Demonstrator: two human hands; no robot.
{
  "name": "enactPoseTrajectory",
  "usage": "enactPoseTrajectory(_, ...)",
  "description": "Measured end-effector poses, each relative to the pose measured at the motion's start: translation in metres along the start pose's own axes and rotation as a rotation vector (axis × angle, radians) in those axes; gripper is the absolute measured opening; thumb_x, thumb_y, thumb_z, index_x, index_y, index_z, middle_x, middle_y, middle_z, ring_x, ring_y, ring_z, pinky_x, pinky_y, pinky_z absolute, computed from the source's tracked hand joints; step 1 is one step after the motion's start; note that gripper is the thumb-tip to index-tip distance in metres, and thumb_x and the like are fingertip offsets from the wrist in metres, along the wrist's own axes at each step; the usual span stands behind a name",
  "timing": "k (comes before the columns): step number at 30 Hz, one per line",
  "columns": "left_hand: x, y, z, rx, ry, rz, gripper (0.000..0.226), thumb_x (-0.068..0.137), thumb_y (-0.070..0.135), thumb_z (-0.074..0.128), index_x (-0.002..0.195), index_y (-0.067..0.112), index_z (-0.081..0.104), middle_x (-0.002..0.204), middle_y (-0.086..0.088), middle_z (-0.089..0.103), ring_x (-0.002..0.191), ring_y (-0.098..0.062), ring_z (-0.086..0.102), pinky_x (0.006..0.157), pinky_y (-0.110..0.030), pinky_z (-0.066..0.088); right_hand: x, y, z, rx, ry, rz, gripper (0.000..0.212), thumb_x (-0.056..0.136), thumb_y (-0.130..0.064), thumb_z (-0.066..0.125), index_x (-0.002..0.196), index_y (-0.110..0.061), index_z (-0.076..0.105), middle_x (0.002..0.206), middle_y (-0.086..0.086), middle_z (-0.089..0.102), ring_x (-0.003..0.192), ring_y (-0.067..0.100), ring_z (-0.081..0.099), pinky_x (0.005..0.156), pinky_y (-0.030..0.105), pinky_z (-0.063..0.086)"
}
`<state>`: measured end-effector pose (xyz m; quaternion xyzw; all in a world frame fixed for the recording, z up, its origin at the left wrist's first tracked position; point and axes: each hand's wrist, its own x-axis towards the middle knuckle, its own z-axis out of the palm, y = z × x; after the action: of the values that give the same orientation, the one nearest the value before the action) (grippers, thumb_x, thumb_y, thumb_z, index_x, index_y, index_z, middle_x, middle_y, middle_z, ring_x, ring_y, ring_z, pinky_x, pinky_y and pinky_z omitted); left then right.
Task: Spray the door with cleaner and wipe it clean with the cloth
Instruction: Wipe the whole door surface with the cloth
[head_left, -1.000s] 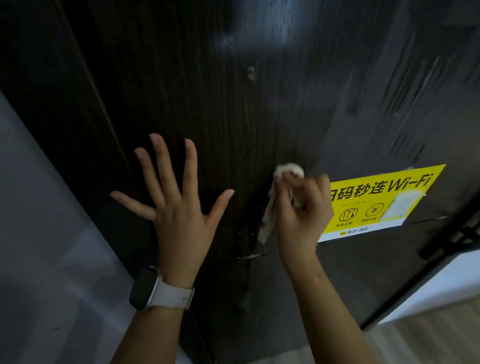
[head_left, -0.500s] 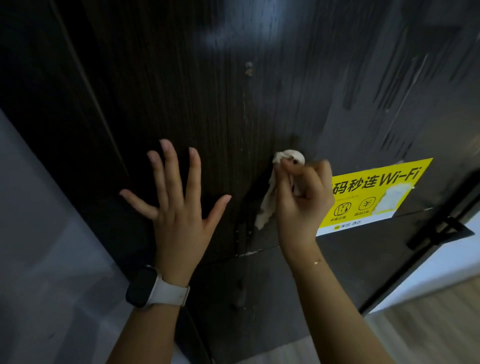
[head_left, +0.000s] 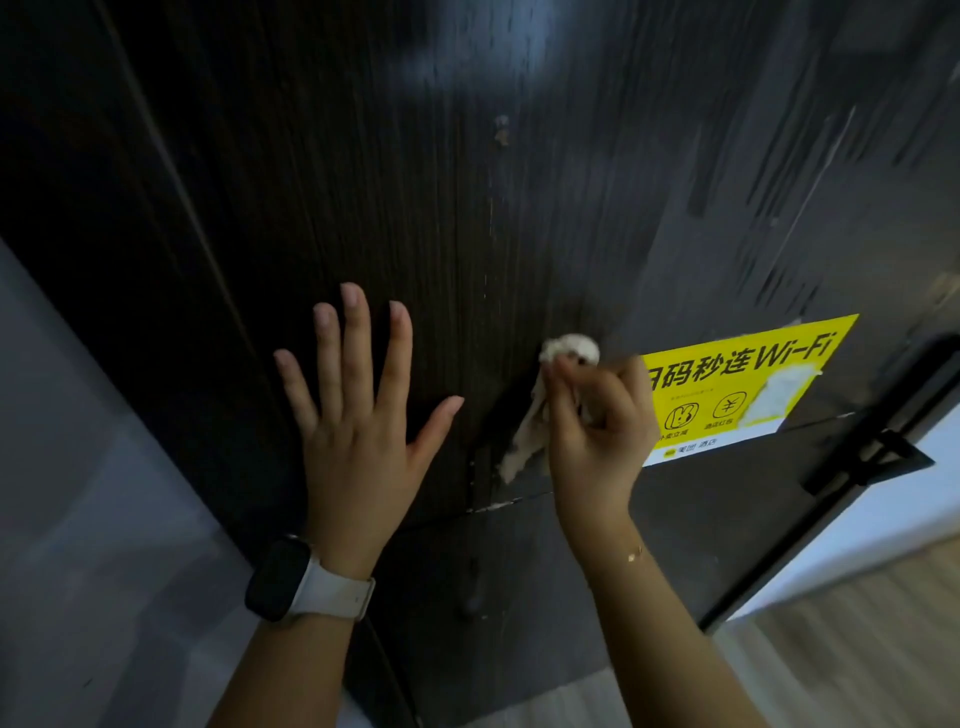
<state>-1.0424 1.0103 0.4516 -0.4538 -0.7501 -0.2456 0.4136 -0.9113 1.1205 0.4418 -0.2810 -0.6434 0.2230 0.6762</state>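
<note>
Dark wooden door fills most of the view. At 3 o'clock on it sits a yellow Wi-Fi sticker. The left hand, with a white-strapped watch on its wrist, spreads flat and open on the door. Just beside it, the right hand pinches a small crumpled white cloth against the wood near the middle.

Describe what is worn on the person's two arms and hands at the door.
Both forearms are bare, with no sleeves in view and no gloves. The left hand has a smartwatch at the wrist: a dark rounded-rectangle face on a white band. The right hand has a thin gold-coloured bracelet at the wrist. No rings show.
</note>
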Motion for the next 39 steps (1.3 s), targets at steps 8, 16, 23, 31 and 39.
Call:
enactPoseTrajectory(8,-0.001,0.000,0.001,-0.003,0.007,-0.004,0.089,0.096,0.055,0.051,0.158,0.017,0.000,0.160,-0.020,0.002,0.150,-0.022,-0.020,0.120,-0.052,-0.010,0.009,-0.006,0.000,0.035,0.035,0.016,0.005,0.082,0.003,0.075,0.079,0.000,0.072,0.075,0.001,0.044,0.069,-0.004,0.044,0.065,0.010,0.034)
enactPoseTrajectory(16,0.000,0.000,0.002,-0.017,0.021,-0.002,0.091,0.096,0.055,0.052,0.158,0.018,-0.002,0.160,-0.020,0.002,0.150,-0.022,-0.019,0.120,-0.052,-0.010,0.014,0.008,-0.018,-0.053,-0.044,0.027,0.005,0.083,-0.003,0.075,0.079,-0.004,0.073,0.075,0.000,0.046,0.066,0.001,0.043,0.063,0.009,0.034)
enactPoseTrajectory(23,0.000,0.001,0.004,-0.017,0.032,0.005,0.091,0.096,0.056,0.052,0.158,0.018,-0.003,0.160,-0.022,0.004,0.150,-0.022,-0.019,0.120,-0.053,-0.009,0.027,0.021,-0.016,-0.105,0.133,-0.084,0.004,0.085,0.001,0.072,0.082,0.004,0.071,0.077,0.005,0.044,0.069,0.005,0.042,0.069,0.006,0.033)
enactPoseTrajectory(31,-0.001,0.000,0.000,-0.031,0.031,-0.004,0.089,0.096,0.055,0.054,0.158,0.015,0.003,0.160,-0.022,0.004,0.150,-0.023,-0.017,0.120,-0.054,-0.007,-0.039,0.067,-0.035,-0.066,-0.092,0.122,0.013,0.086,-0.006,0.071,0.074,-0.001,0.066,0.078,-0.004,0.044,0.068,0.006,0.047,0.067,0.008,0.037)
enactPoseTrajectory(39,-0.001,0.002,-0.008,-0.071,0.014,-0.021,0.086,0.093,0.044,0.065,0.157,0.013,0.016,0.162,-0.021,0.008,0.151,-0.025,-0.008,0.122,-0.051,-0.004,-0.003,0.035,-0.013,-0.019,0.068,-0.033,0.005,0.085,0.002,0.071,0.081,0.003,0.069,0.079,0.004,0.045,0.072,0.007,0.045,0.071,0.008,0.036)
